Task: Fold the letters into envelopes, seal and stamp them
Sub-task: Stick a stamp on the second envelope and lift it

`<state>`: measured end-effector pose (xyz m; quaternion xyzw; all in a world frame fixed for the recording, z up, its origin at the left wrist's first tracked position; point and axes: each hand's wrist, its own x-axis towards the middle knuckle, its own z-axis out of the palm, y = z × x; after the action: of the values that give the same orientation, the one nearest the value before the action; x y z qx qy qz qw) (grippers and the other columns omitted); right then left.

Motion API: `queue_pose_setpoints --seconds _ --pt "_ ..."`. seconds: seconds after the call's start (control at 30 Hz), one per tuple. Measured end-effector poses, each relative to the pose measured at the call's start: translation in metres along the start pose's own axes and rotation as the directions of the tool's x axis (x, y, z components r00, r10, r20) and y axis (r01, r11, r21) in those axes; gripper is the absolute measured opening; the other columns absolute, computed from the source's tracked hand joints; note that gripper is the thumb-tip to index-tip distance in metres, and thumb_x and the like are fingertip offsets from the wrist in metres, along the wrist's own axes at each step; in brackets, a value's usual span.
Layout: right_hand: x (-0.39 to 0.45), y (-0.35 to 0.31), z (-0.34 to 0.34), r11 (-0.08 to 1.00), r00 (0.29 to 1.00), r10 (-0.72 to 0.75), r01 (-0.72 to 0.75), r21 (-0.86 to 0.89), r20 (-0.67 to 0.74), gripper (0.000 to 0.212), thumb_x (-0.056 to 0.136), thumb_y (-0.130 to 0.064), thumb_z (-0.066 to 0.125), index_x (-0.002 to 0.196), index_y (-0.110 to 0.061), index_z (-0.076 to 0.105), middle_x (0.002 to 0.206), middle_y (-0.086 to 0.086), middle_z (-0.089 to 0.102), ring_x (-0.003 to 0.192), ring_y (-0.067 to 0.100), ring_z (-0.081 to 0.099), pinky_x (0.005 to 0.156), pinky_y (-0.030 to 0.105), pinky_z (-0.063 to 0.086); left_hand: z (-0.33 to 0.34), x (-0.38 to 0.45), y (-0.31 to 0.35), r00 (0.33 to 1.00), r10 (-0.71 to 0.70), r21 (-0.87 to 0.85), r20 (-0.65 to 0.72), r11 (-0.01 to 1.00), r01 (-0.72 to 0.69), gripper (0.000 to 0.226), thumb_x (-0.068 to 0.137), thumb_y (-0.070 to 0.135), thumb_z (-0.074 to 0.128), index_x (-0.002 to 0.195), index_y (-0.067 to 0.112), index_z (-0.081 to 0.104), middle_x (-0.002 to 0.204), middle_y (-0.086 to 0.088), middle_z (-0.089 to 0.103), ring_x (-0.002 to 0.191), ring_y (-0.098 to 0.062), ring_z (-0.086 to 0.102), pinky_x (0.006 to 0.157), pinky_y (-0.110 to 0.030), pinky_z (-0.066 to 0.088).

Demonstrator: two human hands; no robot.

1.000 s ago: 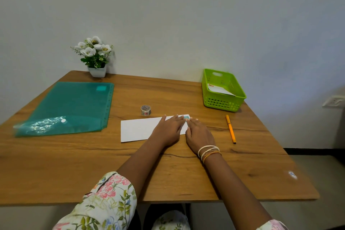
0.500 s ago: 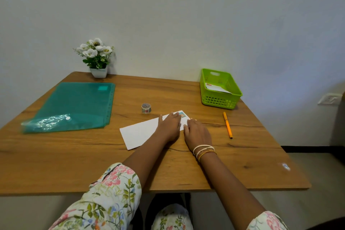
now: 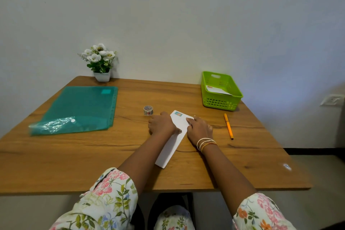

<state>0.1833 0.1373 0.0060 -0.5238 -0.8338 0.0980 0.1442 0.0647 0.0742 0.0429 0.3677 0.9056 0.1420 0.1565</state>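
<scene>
Presently, on the table (image 3: 74,164), left to right:

1. Folder (image 3: 78,108), green plastic, flat near the left edge; potted plant (image 3: 99,61) at the far left corner.
2. Tape roll (image 3: 148,110), small, upright, just beyond the left hand.
3. Left hand (image 3: 161,124), fingers curled, thumb side pressed to the envelope's left edge; whether it grips or only steadies cannot be told.
4. Envelope (image 3: 174,140), white, stamp (image 3: 178,114) on its far corner, lying at mid-table between the hands, long axis running from the near edge toward the basket.
5. Right hand (image 3: 198,128), fingers laid flat on the envelope's right edge, bangles at the wrist.
6. Pen (image 3: 228,126), orange, right of the hands.
7. Basket (image 3: 222,101), green, at the far right corner, paper inside.

Handling, judged: light, thin, flexible, apt to slide on the smooth wood and to crease if pinched hard; best taken by its long edges, clear of the stamp.

Change: a second ago the envelope lay broadside, parallel to the near edge, under both hands; it has since turned to point away, and the hands have parted to its sides.
</scene>
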Motion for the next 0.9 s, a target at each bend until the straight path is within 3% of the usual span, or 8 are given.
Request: queue_pose_setpoints --seconds 0.17,0.37,0.5,0.63,0.7,0.77,0.83,0.9 --pt "-0.003 0.002 0.003 0.999 0.999 -0.027 0.026 -0.041 -0.023 0.046 0.095 -0.021 0.037 0.138 -0.034 0.045 0.151 0.002 0.036 0.14 0.02 0.03 0.108 0.044 0.028 -0.003 0.0 0.006 0.991 -0.107 -0.113 0.084 0.987 0.116 0.089 0.055 0.054 0.086 0.126 0.016 0.049 0.123 -0.007 0.058 0.114 -0.028 0.055 0.082 -0.036 0.051" --pt "-0.004 0.002 0.002 0.999 0.999 -0.028 0.027 -0.03 -0.033 0.046 0.097 -0.02 0.035 0.14 -0.032 0.042 0.151 0.003 0.037 0.139 0.021 0.032 0.108 0.045 0.03 -0.009 0.004 0.002 0.991 -0.028 -0.214 0.129 0.975 0.055 0.044 0.081 0.034 0.066 0.12 0.013 0.06 0.115 -0.006 0.063 0.104 -0.026 0.061 0.072 -0.03 0.048" --pt "-0.005 0.0 -0.003 0.967 0.994 0.012 0.016 0.253 -0.11 0.049 0.096 -0.019 0.038 0.144 -0.02 0.036 0.141 0.008 0.048 0.128 0.026 0.045 0.103 0.041 0.04 -0.015 0.01 0.002 0.976 -0.055 -0.509 0.213 0.846 0.159 0.026 0.093 0.02 0.056 0.11 0.001 0.057 0.098 -0.009 0.054 0.089 -0.021 0.054 0.072 -0.028 0.044" --pt "-0.013 -0.007 -0.015 0.747 0.969 0.247 -0.201 0.633 0.017 0.055 0.093 -0.024 0.051 0.144 -0.01 0.036 0.135 0.011 0.054 0.124 0.029 0.049 0.1 0.036 0.041 -0.022 0.012 0.004 0.951 -0.1 -0.725 0.294 0.625 0.29 0.026 0.097 0.01 0.05 0.075 0.0 0.042 0.089 -0.01 0.05 0.09 -0.021 0.047 0.076 -0.031 0.04" --pt "-0.013 -0.006 -0.022 0.653 0.942 0.318 -0.302 0.694 0.11 0.051 0.09 -0.023 0.056 0.137 -0.003 0.046 0.13 0.016 0.058 0.122 0.034 0.052 0.097 0.036 0.042 -0.024 0.009 0.007 0.96 -0.12 -0.787 0.254 0.551 0.277 0.012 0.094 0.007 0.053 0.092 -0.004 0.051 0.085 -0.01 0.054 0.082 -0.023 0.053 0.072 -0.033 0.043" --pt "-0.013 -0.003 -0.028 0.537 0.927 0.327 -0.343 0.771 0.185 0.035 0.086 -0.01 0.059 0.117 0.006 0.06 0.119 0.023 0.064 0.107 0.037 0.061 0.089 0.039 0.049 -0.028 0.003 0.009 0.969 -0.11 -0.833 0.221 0.496 0.246 0.018 0.092 0.008 0.057 0.108 0.0 0.057 0.088 -0.01 0.061 0.078 -0.023 0.055 0.069 -0.033 0.045" --pt "-0.012 0.0 -0.033 0.417 0.916 0.32 -0.366 0.832 0.243 0.029 0.084 0.004 0.054 0.11 0.005 0.065 0.108 0.022 0.068 0.091 0.029 0.063 0.083 0.036 0.052 -0.028 0.002 0.011 0.973 -0.086 -0.833 0.214 0.505 0.228 0.024 0.092 0.014 0.059 0.114 0.003 0.057 0.102 -0.011 0.065 0.08 -0.023 0.058 0.064 -0.032 0.046" --pt "-0.007 0.003 -0.036 0.332 0.903 0.352 -0.366 0.869 0.246 0.031 0.084 0.01 0.051 0.109 0.003 0.066 0.107 0.02 0.067 0.089 0.027 0.062 0.086 0.04 0.053 -0.031 -0.003 0.011 0.968 -0.028 -0.82 0.25 0.525 0.228 0.028 0.095 0.026 0.057 0.114 0.005 0.055 0.092 -0.01 0.064 0.072 -0.023 0.059 0.054 -0.032 0.048"
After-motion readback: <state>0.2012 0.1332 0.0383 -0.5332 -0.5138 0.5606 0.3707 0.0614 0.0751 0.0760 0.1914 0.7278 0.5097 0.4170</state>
